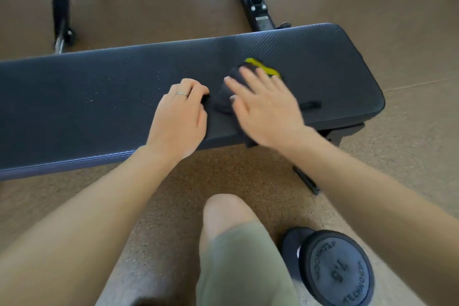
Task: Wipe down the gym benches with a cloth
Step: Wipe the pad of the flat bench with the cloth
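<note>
Right hand [265,109] lay flat, fingers spread on my dark cloth [224,100], left hand [180,113] pinching its edge, mid-wipe on the bench [99,87]; next, a sweep leftward, I judged.

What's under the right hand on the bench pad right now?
A dark cloth with a yellow-green patch lies on the bench pad under the right hand. The left hand grips its near edge. The hand hides the cloth's middle.
</note>
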`<state>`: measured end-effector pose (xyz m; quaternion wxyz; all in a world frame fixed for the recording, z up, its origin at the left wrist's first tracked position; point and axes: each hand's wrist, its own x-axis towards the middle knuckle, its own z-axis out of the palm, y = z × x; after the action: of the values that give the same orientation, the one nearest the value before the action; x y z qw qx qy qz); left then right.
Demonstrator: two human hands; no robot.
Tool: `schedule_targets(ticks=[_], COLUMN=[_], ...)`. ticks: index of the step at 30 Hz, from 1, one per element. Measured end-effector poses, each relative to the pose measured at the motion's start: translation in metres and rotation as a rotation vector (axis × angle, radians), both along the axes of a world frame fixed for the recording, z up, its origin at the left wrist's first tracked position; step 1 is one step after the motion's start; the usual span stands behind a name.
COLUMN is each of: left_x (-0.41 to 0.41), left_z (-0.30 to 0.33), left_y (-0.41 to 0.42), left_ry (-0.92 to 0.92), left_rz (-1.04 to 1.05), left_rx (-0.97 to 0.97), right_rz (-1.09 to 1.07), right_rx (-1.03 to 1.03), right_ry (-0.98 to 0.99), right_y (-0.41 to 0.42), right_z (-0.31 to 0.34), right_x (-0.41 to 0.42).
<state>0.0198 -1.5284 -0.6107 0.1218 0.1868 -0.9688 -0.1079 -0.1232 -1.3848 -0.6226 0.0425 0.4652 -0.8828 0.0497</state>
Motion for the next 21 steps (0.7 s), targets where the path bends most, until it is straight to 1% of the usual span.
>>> schedule_targets(ticks=[1,3,4,6,8,9,11,13,15,16,18,20,21], left_x=[0.005,0.024,0.036,0.061,0.075,0.077,0.077,0.078,0.080,0.081,0.082,0.081,0.081], left_z=[0.003,0.009,0.010,0.007,0.000,-0.003,-0.007,-0.009,-0.009,-0.009,-0.010,-0.013,-0.014], left_y=[-0.002,-0.015,-0.027,-0.056,-0.076,-0.080,-0.079,-0.080,-0.083,-0.085,-0.086,-0.085,-0.085], left_ry=[-0.018,-0.024,-0.020,-0.029,-0.030,-0.022,-0.014,-0.009,-0.009,-0.011,-0.020,-0.037,-0.046], left_rz=[-0.022,-0.021,0.024,0.151,0.240,0.257,0.255,0.239,0.223,0.217,0.213,0.214,0.213], left_rx=[-0.027,-0.086,-0.097,-0.112,-0.064,-0.030,-0.021,-0.023,-0.005,0.003,0.009,0.005,0.002], right_rz=[-0.071,-0.244,-0.320,-0.393,-0.348,-0.302,-0.228,-0.161,-0.122,-0.155,-0.328,-0.512,-0.564], right_rx=[0.004,0.035,0.030,-0.009,-0.079,-0.104,-0.128,-0.115,-0.075,-0.061,-0.036,-0.005,-0.006], right_ry=[-0.007,-0.101,-0.124,-0.088,-0.035,-0.040,-0.063,-0.102,-0.091,-0.067,-0.062,-0.134,-0.150], right_y=[0.004,0.008,0.005,-0.010,-0.033,-0.047,-0.071,-0.079,-0.069,-0.061,-0.046,-0.048,-0.056], right_z=[0.001,0.003,0.002,0.000,-0.002,-0.004,-0.006,-0.003,-0.002,-0.002,0.001,0.005,0.004], right_x=[-0.015,-0.031,-0.027,0.004,0.054,0.081,0.124,0.137,0.119,0.101,0.063,0.046,0.051])
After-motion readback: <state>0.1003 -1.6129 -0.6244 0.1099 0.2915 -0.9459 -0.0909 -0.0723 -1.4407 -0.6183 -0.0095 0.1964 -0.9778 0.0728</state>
